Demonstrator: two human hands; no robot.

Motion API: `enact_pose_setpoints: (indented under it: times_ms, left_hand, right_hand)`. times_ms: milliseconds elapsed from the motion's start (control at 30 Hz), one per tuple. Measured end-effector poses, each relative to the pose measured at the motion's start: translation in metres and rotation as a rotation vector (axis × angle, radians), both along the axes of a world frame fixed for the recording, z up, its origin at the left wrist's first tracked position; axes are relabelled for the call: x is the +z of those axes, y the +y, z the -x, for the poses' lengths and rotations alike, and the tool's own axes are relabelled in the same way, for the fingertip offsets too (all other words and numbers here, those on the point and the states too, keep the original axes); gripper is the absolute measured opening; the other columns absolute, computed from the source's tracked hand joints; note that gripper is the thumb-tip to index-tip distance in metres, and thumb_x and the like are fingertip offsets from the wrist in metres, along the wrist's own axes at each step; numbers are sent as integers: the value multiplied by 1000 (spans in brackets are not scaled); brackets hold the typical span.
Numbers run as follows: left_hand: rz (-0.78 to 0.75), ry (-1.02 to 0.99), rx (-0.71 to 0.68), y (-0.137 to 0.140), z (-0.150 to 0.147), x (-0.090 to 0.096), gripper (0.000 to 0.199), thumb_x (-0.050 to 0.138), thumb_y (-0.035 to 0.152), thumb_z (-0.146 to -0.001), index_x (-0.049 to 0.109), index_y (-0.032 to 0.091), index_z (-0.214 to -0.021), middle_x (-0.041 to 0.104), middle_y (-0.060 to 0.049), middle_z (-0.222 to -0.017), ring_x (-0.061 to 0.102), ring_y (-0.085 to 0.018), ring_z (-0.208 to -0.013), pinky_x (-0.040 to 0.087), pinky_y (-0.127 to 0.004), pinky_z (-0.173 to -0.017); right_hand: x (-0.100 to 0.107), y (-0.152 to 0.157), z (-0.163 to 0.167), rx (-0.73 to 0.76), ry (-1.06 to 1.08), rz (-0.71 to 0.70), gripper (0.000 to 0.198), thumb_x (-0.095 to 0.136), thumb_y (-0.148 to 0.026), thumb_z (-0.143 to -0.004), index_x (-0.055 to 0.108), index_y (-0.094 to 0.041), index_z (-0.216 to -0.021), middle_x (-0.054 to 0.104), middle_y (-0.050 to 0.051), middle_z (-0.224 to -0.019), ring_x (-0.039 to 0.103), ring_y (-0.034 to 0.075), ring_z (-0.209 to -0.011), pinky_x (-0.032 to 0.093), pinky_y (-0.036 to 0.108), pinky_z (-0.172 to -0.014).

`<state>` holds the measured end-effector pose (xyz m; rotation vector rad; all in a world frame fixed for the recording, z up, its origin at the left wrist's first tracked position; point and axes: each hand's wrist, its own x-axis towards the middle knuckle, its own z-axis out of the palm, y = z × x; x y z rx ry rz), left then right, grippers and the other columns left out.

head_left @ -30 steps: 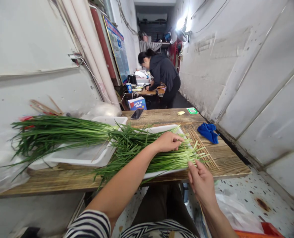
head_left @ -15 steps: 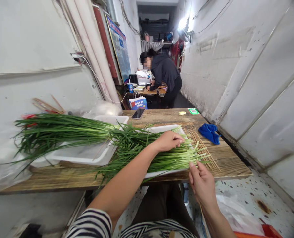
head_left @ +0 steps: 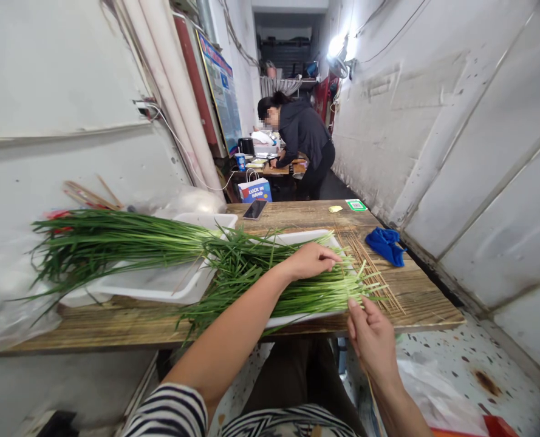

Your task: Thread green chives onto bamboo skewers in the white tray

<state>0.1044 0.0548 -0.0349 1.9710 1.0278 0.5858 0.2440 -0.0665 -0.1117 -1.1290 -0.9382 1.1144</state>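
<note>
A heap of garlic chives (head_left: 270,285) lies across a white tray (head_left: 276,320), pale cut ends pointing right. My left hand (head_left: 313,260) rests over the chives, its index finger stretched toward the pale ends and the other fingers partly curled; no stem shows in its grasp. At the tray's right front corner my right hand (head_left: 373,331) is closed, thumb and index finger at the chive ends. A thin bamboo skewer (head_left: 372,397) runs back out of that hand toward my body. Several more skewers (head_left: 379,276) lie on the table just beyond the tray.
A second bunch of chives (head_left: 128,240) lies over another white tray (head_left: 185,296) at left. The wooden table (head_left: 427,306) also bears a phone (head_left: 255,209), blue cloth (head_left: 385,246) and QR card (head_left: 356,205). A person (head_left: 304,133) bends over a farther table.
My left index finger has straightened and reaches slightly farther right over the pale ends. My right hand stays almost where it was.
</note>
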Motion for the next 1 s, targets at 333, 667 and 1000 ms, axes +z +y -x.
enact_pose_setpoints:
  times_ms: [333, 667, 1000]
  left_hand:
    - [21, -23, 8, -1, -1, -2, 28, 54, 28, -79, 73, 9, -87, 67, -3, -67, 44, -7, -51, 35, -19, -53]
    - [75, -59, 21, -3, -2, -1, 30, 55, 30, -76, 73, 8, -86, 66, -3, -65, 42, -7, -48, 33, -20, -50]
    - [180, -169, 69, -3, -5, -5, 22, 60, 20, -74, 73, 5, -86, 68, -6, -67, 46, -6, -49, 40, -18, -52]
  right_hand:
    - [0, 0, 1, -3, 27, 0, 35, 65, -51, -78, 49, -20, -78, 35, -12, -38, 22, 3, -28, 16, 14, -28]
    - [-1, 1, 0, -15, 10, 12, 37, 66, -54, -76, 50, -20, -80, 36, -12, -38, 22, 4, -27, 17, 14, -27]
    - [-2, -1, 1, -12, 2, -12, 34, 63, -50, -81, 48, -20, -77, 36, -11, -40, 23, 4, -30, 17, 13, -28]
